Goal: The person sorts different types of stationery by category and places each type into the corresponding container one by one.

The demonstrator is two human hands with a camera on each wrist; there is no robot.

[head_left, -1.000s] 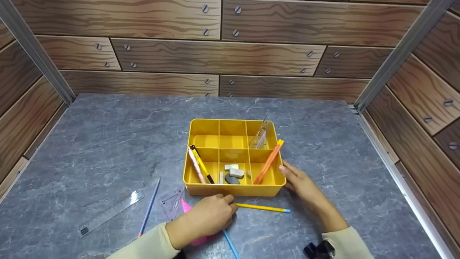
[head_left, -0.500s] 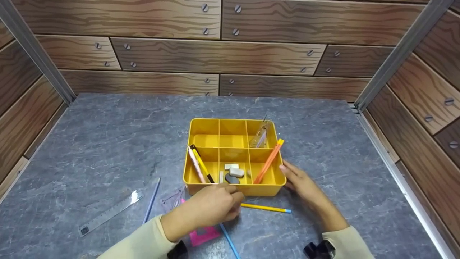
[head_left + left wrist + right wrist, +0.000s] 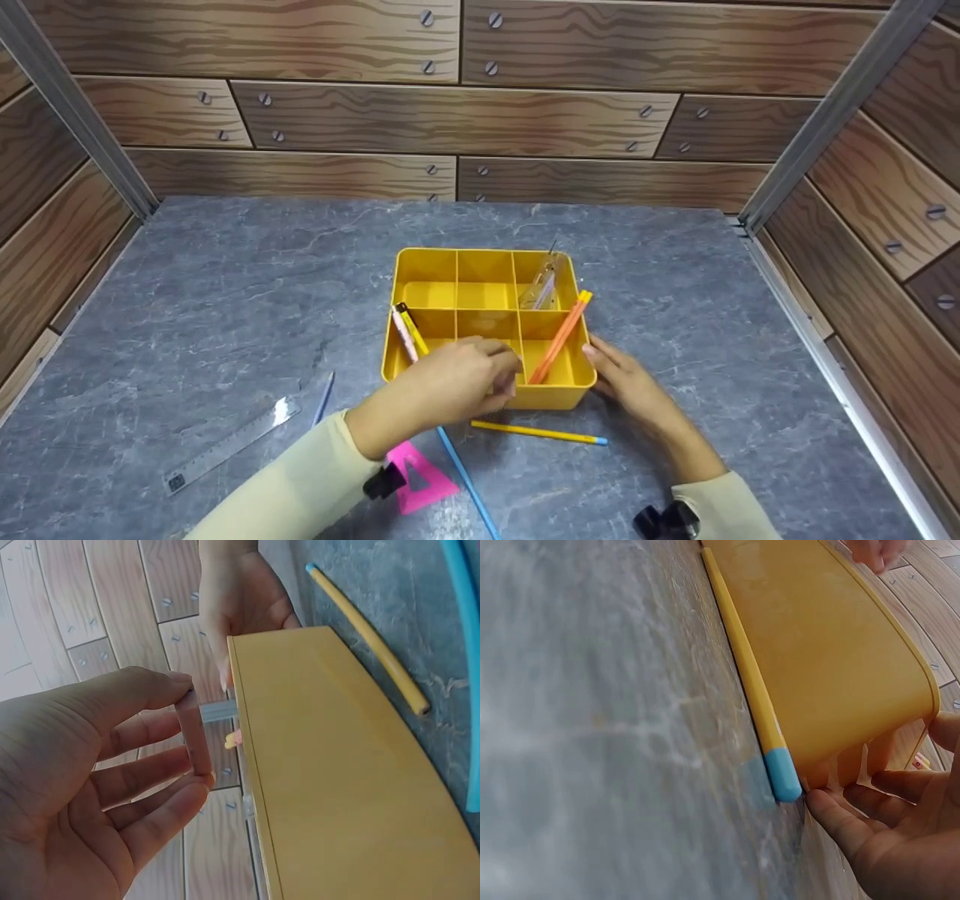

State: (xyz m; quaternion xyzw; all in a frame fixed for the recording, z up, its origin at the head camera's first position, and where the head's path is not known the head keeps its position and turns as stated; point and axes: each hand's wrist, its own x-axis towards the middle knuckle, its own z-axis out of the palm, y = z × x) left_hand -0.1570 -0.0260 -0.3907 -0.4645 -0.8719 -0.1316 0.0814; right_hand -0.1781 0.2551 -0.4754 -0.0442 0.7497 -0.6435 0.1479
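Your left hand (image 3: 450,381) pinches a small pinkish block (image 3: 195,736) between thumb and fingers, near the front rim of the yellow box (image 3: 553,398) — your right hand (image 3: 636,394), fingers loosely extended, touches the box's right wall.

The box (image 3: 553,398) is smooth plastic; the ruler (image 3: 231,445), glossy plastic

Passage is left over the far tabletop (image 3: 300,247). The right side of the yellow box (image 3: 486,321) is blocked by the right hand (image 3: 634,390), its near middle compartment by the left hand (image 3: 450,382); the near side is fronted by a yellow pencil (image 3: 538,433).
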